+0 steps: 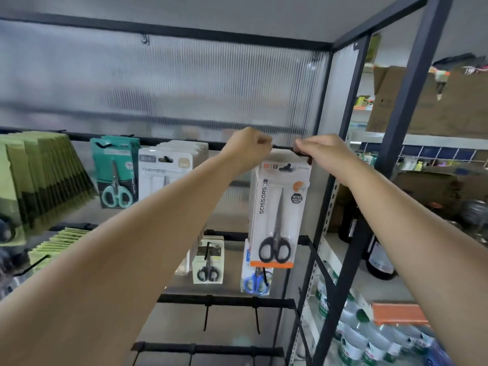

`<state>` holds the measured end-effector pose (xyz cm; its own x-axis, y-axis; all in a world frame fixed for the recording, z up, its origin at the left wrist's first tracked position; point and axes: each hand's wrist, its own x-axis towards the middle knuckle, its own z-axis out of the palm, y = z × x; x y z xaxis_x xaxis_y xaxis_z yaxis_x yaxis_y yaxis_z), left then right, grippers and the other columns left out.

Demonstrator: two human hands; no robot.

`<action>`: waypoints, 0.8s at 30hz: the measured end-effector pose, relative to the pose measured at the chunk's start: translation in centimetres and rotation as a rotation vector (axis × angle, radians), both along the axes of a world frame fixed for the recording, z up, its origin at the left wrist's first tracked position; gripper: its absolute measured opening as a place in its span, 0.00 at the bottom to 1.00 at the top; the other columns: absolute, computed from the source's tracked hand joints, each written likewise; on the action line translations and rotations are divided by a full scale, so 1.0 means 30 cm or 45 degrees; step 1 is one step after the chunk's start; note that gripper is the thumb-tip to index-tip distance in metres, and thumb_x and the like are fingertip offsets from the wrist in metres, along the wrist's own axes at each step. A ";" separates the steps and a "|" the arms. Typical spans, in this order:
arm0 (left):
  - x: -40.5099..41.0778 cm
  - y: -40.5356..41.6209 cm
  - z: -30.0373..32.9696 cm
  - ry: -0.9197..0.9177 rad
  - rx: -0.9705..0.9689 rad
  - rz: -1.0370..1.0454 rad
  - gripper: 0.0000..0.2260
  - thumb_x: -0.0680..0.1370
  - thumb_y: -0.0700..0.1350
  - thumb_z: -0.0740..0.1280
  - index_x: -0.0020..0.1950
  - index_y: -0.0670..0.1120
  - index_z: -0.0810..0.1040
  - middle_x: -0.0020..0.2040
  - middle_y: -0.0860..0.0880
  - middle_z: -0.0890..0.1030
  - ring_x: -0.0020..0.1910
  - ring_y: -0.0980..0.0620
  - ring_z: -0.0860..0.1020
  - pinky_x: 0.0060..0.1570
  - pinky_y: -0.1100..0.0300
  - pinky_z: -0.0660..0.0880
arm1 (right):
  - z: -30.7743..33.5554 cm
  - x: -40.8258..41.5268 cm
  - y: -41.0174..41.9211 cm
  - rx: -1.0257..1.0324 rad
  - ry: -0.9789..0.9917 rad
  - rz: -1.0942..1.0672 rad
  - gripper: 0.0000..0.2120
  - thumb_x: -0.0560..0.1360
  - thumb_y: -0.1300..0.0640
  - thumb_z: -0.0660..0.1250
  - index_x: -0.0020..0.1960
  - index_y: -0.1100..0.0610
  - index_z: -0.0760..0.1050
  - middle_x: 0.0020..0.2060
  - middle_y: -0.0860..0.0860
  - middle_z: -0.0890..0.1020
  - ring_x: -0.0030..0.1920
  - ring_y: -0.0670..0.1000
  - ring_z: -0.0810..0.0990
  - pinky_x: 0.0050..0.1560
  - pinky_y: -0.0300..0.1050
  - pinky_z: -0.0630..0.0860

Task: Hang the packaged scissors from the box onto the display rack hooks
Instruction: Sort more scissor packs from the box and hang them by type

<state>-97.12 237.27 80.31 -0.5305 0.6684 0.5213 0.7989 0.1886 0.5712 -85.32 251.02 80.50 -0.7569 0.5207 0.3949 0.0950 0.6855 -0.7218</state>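
Observation:
A white packaged pair of black scissors (280,212) hangs from a hook (286,167) on the top black rack bar (171,140), at the front of a stack of like packages. My left hand (248,150) is curled at the bar just left of that hook, fingertips pinching the bar. My right hand (320,151) curls over the upper right corner of the package stack by the hook's base; the exact contact is hidden by the fingers. The box is not in view.
Teal scissors packages (116,178), white packs (169,167) and green packs (45,178) hang further left. Smaller scissors packages (208,262) and blue ones (256,282) hang lower down. Bare hooks (206,317) sit below. The black rack post (340,233) stands right, bottles (369,336) beyond.

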 end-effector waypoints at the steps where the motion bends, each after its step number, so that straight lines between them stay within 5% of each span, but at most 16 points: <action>1: 0.022 -0.015 0.001 0.033 -0.038 -0.002 0.08 0.77 0.41 0.59 0.40 0.48 0.74 0.38 0.47 0.72 0.34 0.52 0.68 0.31 0.64 0.64 | -0.002 0.015 -0.023 0.076 0.002 -0.037 0.16 0.78 0.48 0.62 0.57 0.58 0.79 0.49 0.51 0.82 0.48 0.46 0.78 0.42 0.32 0.67; 4: 0.079 -0.048 -0.011 0.085 -0.246 -0.027 0.07 0.77 0.41 0.59 0.40 0.47 0.75 0.37 0.45 0.72 0.32 0.51 0.67 0.26 0.65 0.62 | -0.015 0.053 -0.095 0.266 -0.129 -0.086 0.19 0.79 0.51 0.61 0.50 0.68 0.79 0.47 0.65 0.81 0.44 0.58 0.80 0.47 0.45 0.74; 7: 0.118 -0.093 -0.010 0.130 -0.317 -0.012 0.09 0.78 0.46 0.59 0.50 0.47 0.79 0.46 0.46 0.78 0.43 0.48 0.75 0.42 0.61 0.71 | -0.009 0.073 -0.151 0.393 -0.182 -0.151 0.17 0.78 0.55 0.59 0.43 0.67 0.78 0.34 0.59 0.77 0.30 0.49 0.75 0.34 0.41 0.68; 9: 0.131 -0.138 0.001 0.217 -0.260 0.029 0.13 0.79 0.44 0.59 0.56 0.44 0.80 0.53 0.45 0.80 0.51 0.46 0.77 0.54 0.55 0.74 | 0.008 0.078 -0.194 0.467 -0.134 -0.181 0.14 0.78 0.59 0.57 0.52 0.63 0.80 0.45 0.55 0.81 0.35 0.48 0.80 0.32 0.35 0.66; 11: 0.134 -0.192 0.014 0.296 -0.194 0.061 0.12 0.78 0.41 0.58 0.54 0.46 0.80 0.51 0.46 0.81 0.50 0.46 0.77 0.55 0.51 0.74 | 0.024 0.073 -0.246 0.476 -0.063 -0.184 0.16 0.77 0.63 0.57 0.62 0.59 0.76 0.59 0.53 0.79 0.48 0.53 0.82 0.33 0.32 0.68; 13: 0.123 -0.251 0.030 0.286 -0.124 0.125 0.13 0.79 0.42 0.58 0.57 0.47 0.80 0.56 0.47 0.81 0.55 0.46 0.77 0.57 0.54 0.72 | 0.026 0.054 -0.305 0.455 -0.023 -0.156 0.18 0.77 0.64 0.57 0.64 0.58 0.75 0.61 0.53 0.78 0.53 0.54 0.80 0.34 0.34 0.72; 15: 0.094 -0.316 0.039 0.284 -0.077 0.186 0.14 0.80 0.44 0.58 0.59 0.45 0.80 0.58 0.45 0.81 0.55 0.44 0.78 0.53 0.55 0.74 | 0.017 0.017 -0.370 0.435 -0.022 -0.113 0.18 0.76 0.64 0.58 0.63 0.58 0.76 0.59 0.54 0.79 0.56 0.55 0.79 0.42 0.38 0.75; 20: -0.020 -0.475 0.033 0.325 -0.017 0.279 0.13 0.80 0.44 0.57 0.53 0.44 0.81 0.47 0.47 0.81 0.38 0.49 0.75 0.38 0.62 0.67 | -0.042 -0.098 -0.512 0.304 -0.046 -0.085 0.15 0.77 0.63 0.58 0.60 0.61 0.78 0.58 0.56 0.80 0.58 0.56 0.78 0.59 0.50 0.74; 22: -0.083 -0.518 0.013 0.244 0.075 0.324 0.12 0.80 0.42 0.57 0.49 0.43 0.80 0.40 0.46 0.80 0.35 0.48 0.74 0.34 0.63 0.67 | -0.073 -0.147 -0.545 0.202 -0.010 -0.121 0.13 0.76 0.62 0.58 0.54 0.64 0.79 0.51 0.59 0.82 0.51 0.57 0.80 0.56 0.53 0.76; 24: -0.138 -0.544 -0.014 0.100 0.165 0.364 0.12 0.80 0.42 0.56 0.50 0.42 0.79 0.35 0.49 0.77 0.29 0.52 0.71 0.27 0.66 0.66 | -0.098 -0.190 -0.568 0.064 0.024 -0.126 0.12 0.76 0.60 0.58 0.45 0.63 0.79 0.35 0.59 0.80 0.35 0.52 0.77 0.40 0.48 0.76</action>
<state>-101.25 220.95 79.88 -0.6419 0.4236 0.6391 0.7667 0.3414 0.5437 -91.02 233.99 77.54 -0.6951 0.5717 0.4358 0.1507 0.7087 -0.6892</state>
